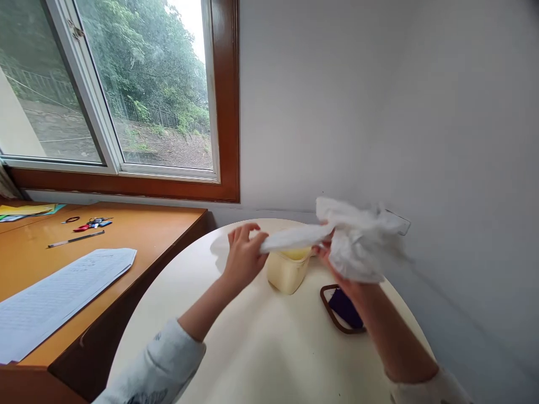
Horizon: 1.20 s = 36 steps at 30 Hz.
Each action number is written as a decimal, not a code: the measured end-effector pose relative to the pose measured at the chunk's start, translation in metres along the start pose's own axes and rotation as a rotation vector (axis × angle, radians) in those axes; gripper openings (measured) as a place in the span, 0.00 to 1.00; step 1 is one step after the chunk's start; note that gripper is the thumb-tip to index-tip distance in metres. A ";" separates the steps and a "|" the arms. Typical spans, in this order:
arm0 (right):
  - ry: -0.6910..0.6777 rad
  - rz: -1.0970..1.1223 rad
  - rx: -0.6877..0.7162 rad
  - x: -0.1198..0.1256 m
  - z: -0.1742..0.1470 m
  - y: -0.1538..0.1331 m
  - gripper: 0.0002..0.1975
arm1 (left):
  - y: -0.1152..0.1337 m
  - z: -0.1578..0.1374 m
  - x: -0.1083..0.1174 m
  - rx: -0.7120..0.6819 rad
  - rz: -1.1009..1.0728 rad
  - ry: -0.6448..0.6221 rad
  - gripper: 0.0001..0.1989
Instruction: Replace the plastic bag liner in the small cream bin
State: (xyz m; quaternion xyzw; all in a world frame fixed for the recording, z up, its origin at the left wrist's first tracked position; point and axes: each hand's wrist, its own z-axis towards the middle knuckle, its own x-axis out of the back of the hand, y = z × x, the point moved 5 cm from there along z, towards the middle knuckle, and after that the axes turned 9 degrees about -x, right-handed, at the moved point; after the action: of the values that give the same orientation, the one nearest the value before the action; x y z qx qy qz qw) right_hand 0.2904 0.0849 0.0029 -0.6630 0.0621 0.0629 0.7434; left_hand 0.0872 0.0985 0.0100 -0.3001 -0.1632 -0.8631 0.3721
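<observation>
A crumpled white plastic bag [357, 241], partly blurred, stretches between my two hands above the table. My left hand [245, 252] is closed on its narrow, drawn-out end. The bunched bulk of the bag is in my right hand [332, 261], whose fingers are partly hidden behind the folds. Below the stretched part stands a cream-coloured plastic bin [288, 275], upright, with a yellowish inside. Near my right forearm, a brown rectangular frame [326, 308] with rounded corners lies flat. Dark purple cloth [346, 308] sits within it, partly covered by my arm.
These things are over a round white table [252, 348]. To the left, a wooden desk [168, 224] carries sheets of paper [71, 297], a pen [76, 239], keys [95, 223] and a black ring [71, 219]. A wall and a window [147, 84] stand behind.
</observation>
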 end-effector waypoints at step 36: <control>0.120 -0.150 0.054 0.026 0.113 -0.006 0.07 | 0.022 0.041 -0.098 -0.031 -0.185 -0.724 0.23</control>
State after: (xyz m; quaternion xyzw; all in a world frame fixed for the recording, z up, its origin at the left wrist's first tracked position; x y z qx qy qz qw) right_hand 0.3183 0.1970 0.0173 -0.6480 0.0582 -0.0346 0.7586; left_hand 0.1732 0.1577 -0.0205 -0.5753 -0.2975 -0.7335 0.2062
